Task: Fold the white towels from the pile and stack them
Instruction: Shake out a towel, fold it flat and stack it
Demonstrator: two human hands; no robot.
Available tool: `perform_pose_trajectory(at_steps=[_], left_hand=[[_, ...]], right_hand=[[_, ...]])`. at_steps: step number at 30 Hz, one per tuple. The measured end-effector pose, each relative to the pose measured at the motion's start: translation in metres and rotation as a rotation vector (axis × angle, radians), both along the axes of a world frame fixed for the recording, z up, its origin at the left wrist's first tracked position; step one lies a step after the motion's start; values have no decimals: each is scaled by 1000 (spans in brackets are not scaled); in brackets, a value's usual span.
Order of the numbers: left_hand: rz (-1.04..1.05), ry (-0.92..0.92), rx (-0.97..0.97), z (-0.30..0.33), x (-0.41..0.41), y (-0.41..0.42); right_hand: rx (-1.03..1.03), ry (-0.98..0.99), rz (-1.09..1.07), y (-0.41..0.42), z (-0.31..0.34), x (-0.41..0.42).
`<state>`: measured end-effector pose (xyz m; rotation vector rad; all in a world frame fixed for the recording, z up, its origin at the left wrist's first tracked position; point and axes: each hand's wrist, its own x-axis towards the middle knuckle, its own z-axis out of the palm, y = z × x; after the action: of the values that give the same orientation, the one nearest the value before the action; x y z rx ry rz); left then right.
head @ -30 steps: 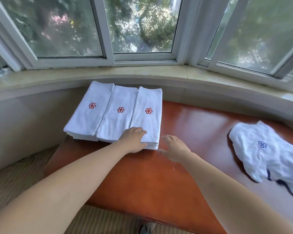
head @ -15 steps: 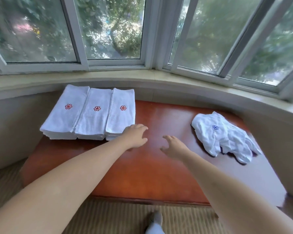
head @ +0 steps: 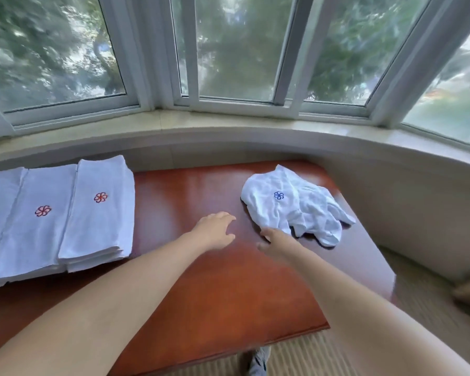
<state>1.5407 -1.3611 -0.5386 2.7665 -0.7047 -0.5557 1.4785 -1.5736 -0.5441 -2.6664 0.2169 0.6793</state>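
- Since the earlier frame, both hands had left the folded towels (head: pixel 65 213) at nine o'clock and swung toward the crumpled towel (head: pixel 293 204) at two o'clock.
- The left hand (head: pixel 215 230) hovered over the table (head: pixel 201 280), fingers loosely spread, holding nothing.
- The right hand (head: pixel 276 241) was spread too, fingertips just beside the towel's near edge.
- A one-layer pinch would probably drag it bunched or off the table's right edge.

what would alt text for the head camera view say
Two bare hands, left and right, reach over a reddish wooden table toward a crumpled white towel with a blue emblem. Folded white towels with red emblems sit at the left, below a bay window.
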Motion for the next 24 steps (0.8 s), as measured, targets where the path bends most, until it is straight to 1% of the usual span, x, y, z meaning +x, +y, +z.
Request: perform_pose_trajectory(at_steps=[3, 6, 11, 14, 19, 21, 24], left_hand=[[8, 72, 18, -23, 29, -58], [34, 162, 24, -45, 54, -108], [97, 305, 24, -93, 90, -172], [124, 381, 21, -122, 105, -199], [165, 506, 46, -159, 124, -228], [170, 523, 68, -169, 130, -235], [158, 487, 101, -178, 135, -240]], right_hand=[[65, 58, -69, -64, -25, 26], [94, 135, -93, -118, -51, 57], [199, 229, -167, -177, -96, 113], [320, 269, -259, -193, -120, 140], [585, 291, -490, -205, -147, 171], [627, 312, -495, -207, -156, 179], [669, 309, -544, -209, -165, 187]])
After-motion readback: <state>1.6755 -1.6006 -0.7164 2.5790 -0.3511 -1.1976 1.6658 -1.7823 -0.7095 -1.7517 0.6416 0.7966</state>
